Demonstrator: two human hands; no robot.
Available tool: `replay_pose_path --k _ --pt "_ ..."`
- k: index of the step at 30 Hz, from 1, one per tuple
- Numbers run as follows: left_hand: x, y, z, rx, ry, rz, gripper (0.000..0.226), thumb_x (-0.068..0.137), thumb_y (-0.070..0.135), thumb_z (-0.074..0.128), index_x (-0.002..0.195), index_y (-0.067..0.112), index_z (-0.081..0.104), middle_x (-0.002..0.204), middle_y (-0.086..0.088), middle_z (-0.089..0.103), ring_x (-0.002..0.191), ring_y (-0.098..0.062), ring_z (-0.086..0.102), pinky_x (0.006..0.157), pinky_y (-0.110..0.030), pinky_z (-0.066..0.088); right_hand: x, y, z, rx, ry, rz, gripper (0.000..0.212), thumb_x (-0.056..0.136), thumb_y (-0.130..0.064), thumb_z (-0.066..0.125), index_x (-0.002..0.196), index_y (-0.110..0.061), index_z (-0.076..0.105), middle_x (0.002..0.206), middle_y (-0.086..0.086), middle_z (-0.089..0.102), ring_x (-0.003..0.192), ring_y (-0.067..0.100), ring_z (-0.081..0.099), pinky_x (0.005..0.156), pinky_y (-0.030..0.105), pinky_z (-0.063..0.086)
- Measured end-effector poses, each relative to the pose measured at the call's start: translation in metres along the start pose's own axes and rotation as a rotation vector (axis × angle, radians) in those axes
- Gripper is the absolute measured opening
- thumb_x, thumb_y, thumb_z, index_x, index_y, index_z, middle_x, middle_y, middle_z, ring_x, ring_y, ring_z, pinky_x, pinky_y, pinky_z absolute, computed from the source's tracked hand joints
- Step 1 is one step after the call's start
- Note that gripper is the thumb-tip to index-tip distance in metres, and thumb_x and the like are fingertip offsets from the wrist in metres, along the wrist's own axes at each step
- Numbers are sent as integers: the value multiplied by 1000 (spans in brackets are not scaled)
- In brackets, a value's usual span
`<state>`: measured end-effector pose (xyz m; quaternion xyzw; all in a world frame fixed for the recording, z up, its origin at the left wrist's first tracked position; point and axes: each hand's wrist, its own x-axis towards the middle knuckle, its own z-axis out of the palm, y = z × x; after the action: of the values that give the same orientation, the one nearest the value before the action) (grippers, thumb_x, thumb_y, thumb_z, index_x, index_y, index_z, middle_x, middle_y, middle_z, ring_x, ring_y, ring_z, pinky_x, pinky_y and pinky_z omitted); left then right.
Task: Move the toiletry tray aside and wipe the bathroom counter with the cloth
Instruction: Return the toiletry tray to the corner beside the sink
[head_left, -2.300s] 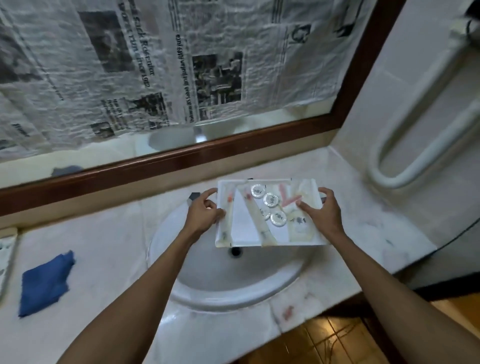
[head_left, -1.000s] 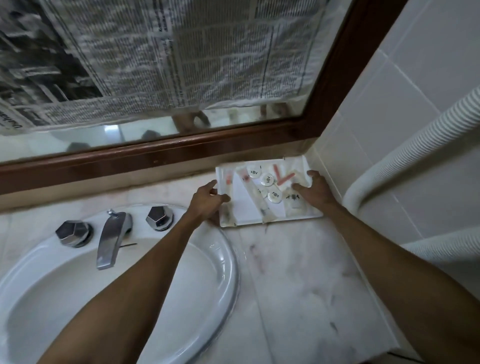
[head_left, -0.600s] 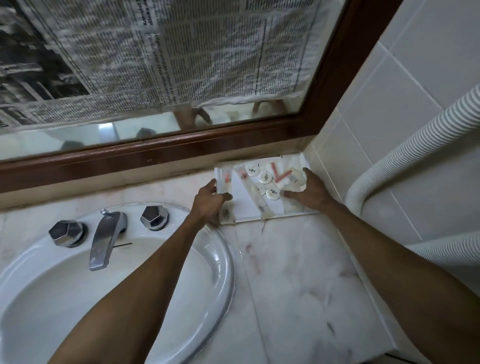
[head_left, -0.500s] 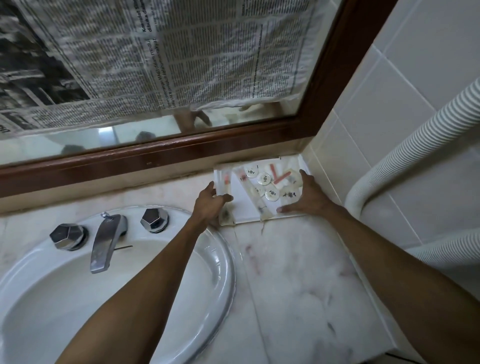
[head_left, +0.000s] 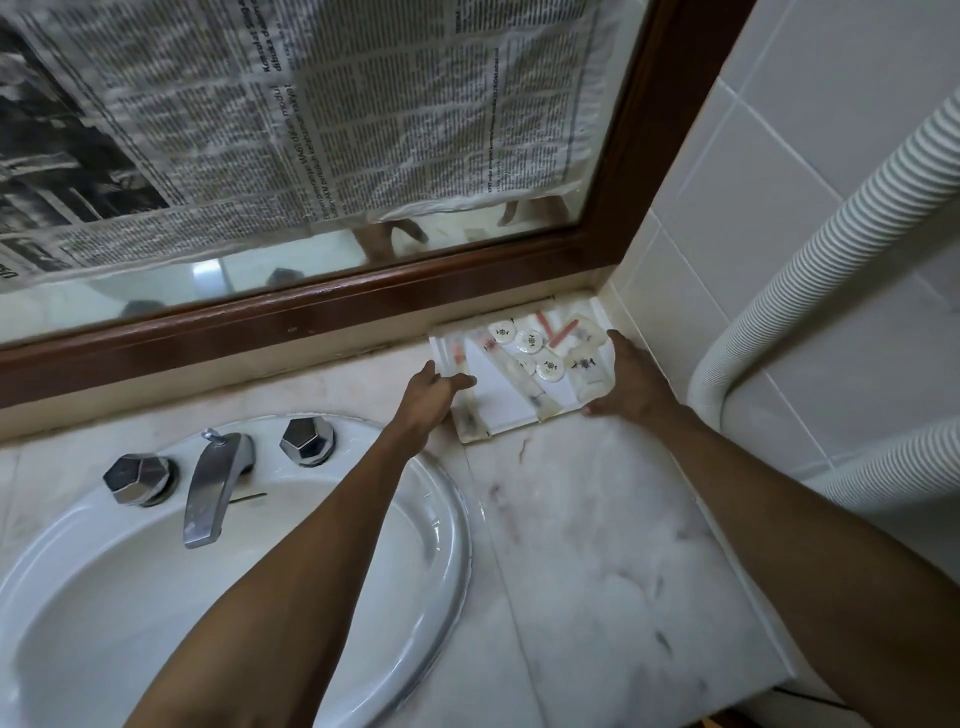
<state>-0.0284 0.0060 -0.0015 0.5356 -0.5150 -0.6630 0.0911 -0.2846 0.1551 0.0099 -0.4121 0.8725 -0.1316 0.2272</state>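
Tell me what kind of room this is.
A bathroom, most likely in a hotel: a sink with a tap set in a marble counter, a mirror above, and a tray of small toiletries held in both hands.

White oval ceramic sink (head_left: 447, 545) at lower left. Chrome faucet spout (head_left: 213, 491) at its back rim, between two faceted chrome knobs (head_left: 139, 478) (head_left: 307, 440). Dark brown wooden mirror frame (head_left: 311, 317) behind; black-and-white newspaper sheets (head_left: 311, 114) cover most of the glass. White tiled wall (head_left: 779, 156) at right, white corrugated plastic hose (head_left: 810, 260) curving along it.
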Motion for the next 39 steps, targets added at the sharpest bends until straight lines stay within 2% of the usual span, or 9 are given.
replay_pose_path --k 3,11,14,16,18,20,28,32,39 --pt "1 3 5 -55 25 -11 85 84 35 70 155 16 28 155 -5 41 124 -28 49 94 -36 43 0 -3 -1 -28 28 -2 130 50 -35 97 153 -14 22 147 12 43 138 32 38 108 42 40" --pt "-7 2 -7 58 71 42 83 90 32 68 159 22 21 162 -8 31 137 -29 47 111 -47 43 -14 -27 3 -126 57 9 109 60 -25 92 149 -13 31 142 12 46 132 36 43 104 47 42" --pt "-30 -2 -29 118 74 113 65 93 27 64 152 23 37 151 -9 47 130 -30 54 110 -48 45 -23 -65 6 -67 62 -39 95 60 -19 92 142 -15 43 141 10 49 131 34 45 102 46 44" --pt "-53 -9 -52 124 63 173 50 94 19 60 143 19 49 125 -4 67 114 -26 65 98 -42 51 -30 -99 10 23 58 -104 82 62 -19 92 134 -17 53 139 7 55 128 30 49 100 42 46" --pt "-83 -19 -81 136 80 234 38 96 14 56 134 17 57 101 4 72 92 -18 71 77 -30 54 -39 -139 16 86 58 -183 68 68 -23 89 128 -19 57 134 4 59 123 26 53 96 37 47" --pt "-114 -32 -112 195 140 300 31 97 15 55 127 20 61 96 6 72 82 -13 71 67 -23 53 -50 -184 27 105 68 -262 58 73 -27 85 125 -18 59 129 4 61 120 25 55 92 32 43" --pt "-230 -89 -271 321 307 458 30 95 21 56 123 26 65 100 8 72 76 -10 70 74 -27 56 -130 -373 96 256 32 -549 45 73 -27 85 112 -21 63 119 -2 56 101 20 60 81 28 46" --pt "-283 -131 -363 286 422 437 26 93 32 58 118 36 65 97 12 72 72 -11 70 63 -22 53 -184 -456 147 274 -17 -643 39 81 -40 78 112 -23 62 119 -3 58 94 15 61 77 30 47" --pt "-339 -225 -499 295 637 266 26 93 29 59 118 28 66 99 6 72 79 -15 70 76 -31 56 -267 -569 242 222 -125 -723 35 90 -51 63 115 -26 61 128 -7 58 95 13 65 80 35 51"
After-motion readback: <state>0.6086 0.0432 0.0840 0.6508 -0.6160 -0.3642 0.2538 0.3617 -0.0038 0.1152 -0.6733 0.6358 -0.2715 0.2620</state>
